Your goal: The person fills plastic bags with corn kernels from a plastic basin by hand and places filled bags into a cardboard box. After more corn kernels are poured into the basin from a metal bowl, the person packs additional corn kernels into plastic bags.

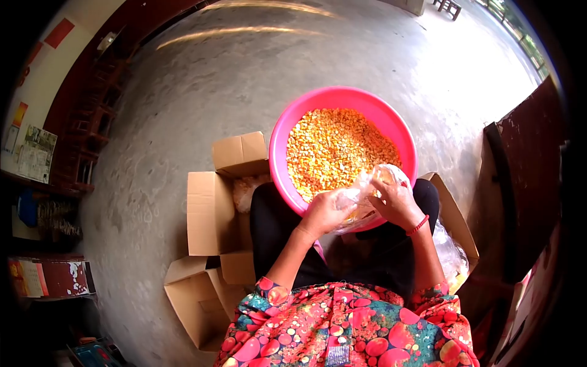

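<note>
Left hand (324, 214) and right hand (397, 204), angled inward, grip a plastic bag (363, 211) over a basin (279, 144).

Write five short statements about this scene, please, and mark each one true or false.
1. The pink basin holds orange-yellow kernels. True.
2. The right wrist is bare. False: it wears a red bracelet.
3. The left hand and right hand both touch the clear plastic bag. True.
4. Nothing stands to the person's left. False: an open cardboard box stands there.
5. The person's shirt is patterned. True.
</note>
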`<action>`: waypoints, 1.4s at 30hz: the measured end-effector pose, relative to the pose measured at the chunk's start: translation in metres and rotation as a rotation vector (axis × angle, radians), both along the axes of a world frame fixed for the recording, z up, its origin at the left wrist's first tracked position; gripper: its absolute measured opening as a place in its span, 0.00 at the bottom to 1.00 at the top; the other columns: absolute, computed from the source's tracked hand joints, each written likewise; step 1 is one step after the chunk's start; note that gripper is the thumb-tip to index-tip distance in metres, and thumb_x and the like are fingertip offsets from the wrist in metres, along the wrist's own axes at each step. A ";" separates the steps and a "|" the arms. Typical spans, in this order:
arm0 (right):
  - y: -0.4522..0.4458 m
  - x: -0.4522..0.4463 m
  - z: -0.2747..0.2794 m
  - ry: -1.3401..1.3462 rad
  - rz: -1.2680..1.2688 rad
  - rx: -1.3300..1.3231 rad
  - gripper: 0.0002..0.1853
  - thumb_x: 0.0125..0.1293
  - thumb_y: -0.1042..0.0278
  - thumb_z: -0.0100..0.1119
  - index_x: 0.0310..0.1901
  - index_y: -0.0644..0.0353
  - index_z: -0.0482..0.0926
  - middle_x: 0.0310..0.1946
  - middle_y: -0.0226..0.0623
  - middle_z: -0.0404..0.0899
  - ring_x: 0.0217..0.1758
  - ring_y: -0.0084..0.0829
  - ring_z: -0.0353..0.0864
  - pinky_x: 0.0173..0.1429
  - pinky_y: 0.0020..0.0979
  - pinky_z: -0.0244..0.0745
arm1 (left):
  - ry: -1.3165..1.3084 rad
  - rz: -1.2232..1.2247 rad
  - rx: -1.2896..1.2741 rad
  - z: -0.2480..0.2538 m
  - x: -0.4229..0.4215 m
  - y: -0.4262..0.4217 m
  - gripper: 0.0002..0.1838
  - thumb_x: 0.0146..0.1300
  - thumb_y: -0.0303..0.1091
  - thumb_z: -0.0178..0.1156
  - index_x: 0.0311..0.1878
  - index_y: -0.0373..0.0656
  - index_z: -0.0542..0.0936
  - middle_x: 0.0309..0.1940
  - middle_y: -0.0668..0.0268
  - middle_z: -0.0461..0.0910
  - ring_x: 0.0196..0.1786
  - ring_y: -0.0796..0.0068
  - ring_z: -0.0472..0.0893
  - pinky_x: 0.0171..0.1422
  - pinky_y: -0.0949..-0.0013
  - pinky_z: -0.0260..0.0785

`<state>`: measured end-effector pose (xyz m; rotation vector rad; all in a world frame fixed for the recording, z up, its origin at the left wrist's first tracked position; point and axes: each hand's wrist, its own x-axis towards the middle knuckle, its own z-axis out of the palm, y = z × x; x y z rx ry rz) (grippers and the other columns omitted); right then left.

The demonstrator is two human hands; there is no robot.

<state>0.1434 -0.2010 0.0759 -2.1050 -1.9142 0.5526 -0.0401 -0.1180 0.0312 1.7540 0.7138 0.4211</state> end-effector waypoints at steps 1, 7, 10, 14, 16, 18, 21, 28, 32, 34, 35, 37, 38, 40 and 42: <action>0.000 0.004 0.005 0.098 0.010 -0.095 0.17 0.59 0.66 0.57 0.49 0.63 0.74 0.43 0.47 0.77 0.42 0.42 0.78 0.46 0.35 0.73 | 0.027 0.025 0.180 0.001 0.004 -0.004 0.14 0.58 0.34 0.61 0.44 0.35 0.78 0.32 0.55 0.82 0.37 0.67 0.83 0.42 0.67 0.72; 0.033 0.006 0.010 0.763 -0.255 0.247 0.06 0.63 0.73 0.56 0.37 0.66 0.78 0.24 0.36 0.76 0.27 0.18 0.74 0.31 0.24 0.70 | 0.033 0.021 0.035 -0.001 0.004 -0.003 0.13 0.59 0.36 0.57 0.43 0.39 0.79 0.32 0.50 0.80 0.38 0.51 0.81 0.39 0.59 0.72; 0.074 0.021 -0.025 0.519 -0.177 0.476 0.05 0.62 0.73 0.56 0.36 0.63 0.78 0.29 0.38 0.78 0.29 0.27 0.78 0.32 0.27 0.72 | 0.117 0.009 0.047 -0.005 0.004 -0.002 0.10 0.60 0.32 0.58 0.40 0.35 0.80 0.27 0.54 0.81 0.32 0.79 0.80 0.36 0.67 0.71; 0.113 0.035 -0.079 0.142 0.017 0.374 0.16 0.59 0.67 0.58 0.50 0.51 0.76 0.51 0.42 0.72 0.55 0.45 0.71 0.57 0.42 0.69 | -0.005 0.047 0.077 -0.006 0.005 -0.004 0.09 0.59 0.28 0.57 0.40 0.33 0.79 0.26 0.54 0.81 0.31 0.81 0.78 0.36 0.67 0.71; 0.122 0.034 -0.097 0.000 0.064 0.251 0.23 0.59 0.62 0.58 0.58 0.46 0.71 0.61 0.41 0.64 0.63 0.46 0.64 0.61 0.47 0.64 | 0.032 0.038 0.057 -0.004 0.004 -0.001 0.10 0.59 0.29 0.57 0.40 0.32 0.79 0.27 0.53 0.81 0.31 0.77 0.81 0.36 0.66 0.71; 0.120 0.022 -0.094 -0.094 0.128 0.231 0.23 0.59 0.60 0.57 0.58 0.45 0.70 0.63 0.39 0.62 0.64 0.45 0.62 0.63 0.47 0.61 | 0.033 0.030 0.106 -0.005 0.004 -0.002 0.10 0.58 0.29 0.58 0.39 0.32 0.79 0.27 0.52 0.81 0.33 0.70 0.83 0.37 0.65 0.71; 0.117 0.018 -0.111 -0.118 0.229 0.285 0.20 0.57 0.59 0.58 0.52 0.47 0.73 0.57 0.38 0.67 0.61 0.42 0.65 0.60 0.46 0.61 | 0.039 0.050 0.110 -0.006 0.004 -0.003 0.10 0.58 0.31 0.58 0.38 0.32 0.79 0.27 0.51 0.81 0.34 0.67 0.83 0.37 0.64 0.71; 0.113 0.024 -0.119 -0.123 0.232 0.218 0.09 0.60 0.59 0.55 0.33 0.55 0.71 0.33 0.37 0.71 0.35 0.40 0.77 0.36 0.39 0.73 | 0.034 0.124 0.027 -0.017 0.005 0.000 0.17 0.60 0.41 0.58 0.35 0.32 0.79 0.26 0.45 0.78 0.34 0.48 0.80 0.34 0.56 0.70; 0.112 0.030 -0.123 -0.076 0.056 0.308 0.08 0.63 0.63 0.53 0.33 0.58 0.73 0.30 0.41 0.75 0.30 0.43 0.76 0.33 0.38 0.73 | 0.101 0.147 -0.051 -0.013 0.005 0.007 0.16 0.65 0.40 0.55 0.40 0.33 0.79 0.26 0.60 0.81 0.30 0.80 0.77 0.34 0.67 0.69; 0.115 0.037 -0.123 0.326 -0.278 0.443 0.08 0.64 0.67 0.51 0.32 0.60 0.76 0.28 0.39 0.78 0.26 0.37 0.74 0.32 0.35 0.70 | -0.056 0.242 -0.029 -0.024 0.008 0.005 0.15 0.67 0.40 0.53 0.40 0.35 0.80 0.26 0.66 0.80 0.27 0.83 0.74 0.31 0.71 0.67; 0.121 0.040 -0.118 0.694 -0.507 0.372 0.10 0.66 0.69 0.48 0.30 0.61 0.79 0.26 0.33 0.78 0.23 0.27 0.71 0.29 0.28 0.66 | -0.214 0.355 -0.115 -0.021 0.010 0.005 0.15 0.68 0.40 0.52 0.39 0.36 0.80 0.23 0.70 0.78 0.26 0.85 0.71 0.30 0.74 0.65; 0.113 0.049 -0.090 1.272 -0.617 0.293 0.10 0.67 0.66 0.48 0.38 0.59 0.79 0.24 0.26 0.73 0.20 0.18 0.63 0.23 0.20 0.58 | -0.388 0.484 -0.242 -0.021 0.009 0.007 0.15 0.69 0.40 0.50 0.42 0.37 0.79 0.20 0.75 0.72 0.23 0.87 0.68 0.27 0.78 0.62; 0.109 0.054 -0.079 1.480 -0.641 0.262 0.10 0.66 0.64 0.49 0.40 0.58 0.78 0.24 0.26 0.72 0.19 0.16 0.60 0.22 0.18 0.54 | -0.404 0.501 -0.284 -0.021 0.007 0.009 0.16 0.69 0.40 0.50 0.45 0.37 0.79 0.18 0.76 0.69 0.22 0.88 0.66 0.27 0.79 0.61; 0.105 0.054 -0.063 1.788 -0.654 0.238 0.11 0.65 0.60 0.51 0.43 0.55 0.76 0.25 0.29 0.71 0.18 0.14 0.58 0.20 0.16 0.50 | -0.590 0.573 -0.258 -0.021 0.015 0.008 0.15 0.70 0.40 0.48 0.49 0.40 0.77 0.19 0.76 0.70 0.21 0.88 0.66 0.25 0.79 0.61; 0.100 0.044 -0.040 1.765 -0.711 0.235 0.09 0.67 0.61 0.50 0.40 0.55 0.75 0.24 0.27 0.71 0.17 0.14 0.56 0.19 0.16 0.48 | -0.600 0.570 -0.246 -0.019 0.016 0.011 0.15 0.70 0.39 0.48 0.51 0.41 0.76 0.20 0.76 0.71 0.20 0.88 0.66 0.24 0.79 0.60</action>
